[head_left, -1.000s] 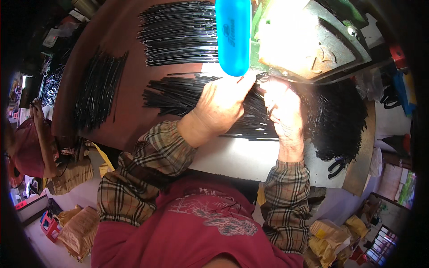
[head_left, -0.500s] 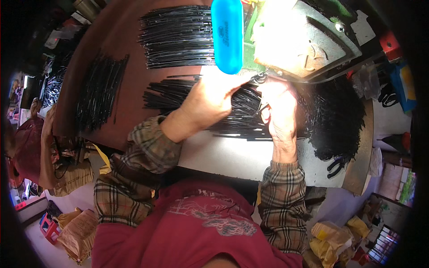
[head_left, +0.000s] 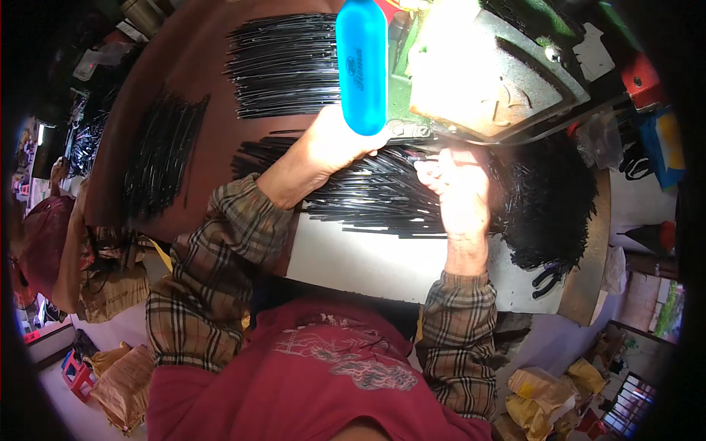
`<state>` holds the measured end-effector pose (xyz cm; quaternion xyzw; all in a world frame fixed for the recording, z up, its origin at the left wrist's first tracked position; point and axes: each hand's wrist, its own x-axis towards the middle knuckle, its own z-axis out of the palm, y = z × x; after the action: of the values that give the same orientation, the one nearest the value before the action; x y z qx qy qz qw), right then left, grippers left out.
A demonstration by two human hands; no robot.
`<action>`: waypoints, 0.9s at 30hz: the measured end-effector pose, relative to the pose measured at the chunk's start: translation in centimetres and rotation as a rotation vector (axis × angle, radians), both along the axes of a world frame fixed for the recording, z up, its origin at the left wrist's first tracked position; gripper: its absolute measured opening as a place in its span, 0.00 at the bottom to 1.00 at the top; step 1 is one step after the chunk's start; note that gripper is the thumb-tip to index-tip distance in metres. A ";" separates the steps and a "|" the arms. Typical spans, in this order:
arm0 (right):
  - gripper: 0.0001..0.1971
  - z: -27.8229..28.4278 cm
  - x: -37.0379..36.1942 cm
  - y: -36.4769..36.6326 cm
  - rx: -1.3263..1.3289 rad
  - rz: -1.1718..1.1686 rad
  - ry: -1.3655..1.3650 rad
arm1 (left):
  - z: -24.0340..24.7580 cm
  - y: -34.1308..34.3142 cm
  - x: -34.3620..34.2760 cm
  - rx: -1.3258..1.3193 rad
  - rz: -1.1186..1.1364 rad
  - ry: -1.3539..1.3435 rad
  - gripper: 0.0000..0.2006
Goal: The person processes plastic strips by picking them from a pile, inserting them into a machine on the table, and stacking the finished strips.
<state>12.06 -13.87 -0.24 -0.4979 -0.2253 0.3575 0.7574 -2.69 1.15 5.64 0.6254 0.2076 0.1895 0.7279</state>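
Wearing a dark red shirt (head_left: 294, 375) with a pale printed drawing and brown plaid sleeve covers (head_left: 460, 338), the person works with 2 bare hands over a table. Nearest on it, a smooth white sheet (head_left: 353, 257) shows; toward its right end lies a small hand tool with curved black handles (head_left: 548, 279), beside a bushy heap of fine black strands (head_left: 551, 209). Past the white sheet, a loose pile of thin, straight black strips (head_left: 375, 202) spreads beneath and between the hands. The right hand (head_left: 465, 191) is over the pile's right part, fingers curled inward; glare hides whether they pinch anything. The left hand (head_left: 329, 143) reaches in with bent fingers, just below a bright blue, rounded oblong part (head_left: 362, 81); whether it grasps a strip cannot be told. Between the fingertips shows a small metal fitting (head_left: 408, 131), near a green machine (head_left: 399, 59) with an angular metal plate (head_left: 515, 95) under strong light. Farther up the red-brown table covering (head_left: 213, 128) lie 2 more bundles of black strips (head_left: 283, 66). Beyond, at far left, is another person in dark red (head_left: 48, 235).
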 end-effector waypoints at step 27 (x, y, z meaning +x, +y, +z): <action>0.05 -1.5 -0.3 1.4 0.155 -0.162 0.119 | -3.8 0.9 3.0 0.053 0.032 -0.259 0.04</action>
<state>11.76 -12.47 -1.78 -0.4322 -0.1657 0.3056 0.8321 0.29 2.06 1.88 0.6115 0.1169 0.2859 0.7285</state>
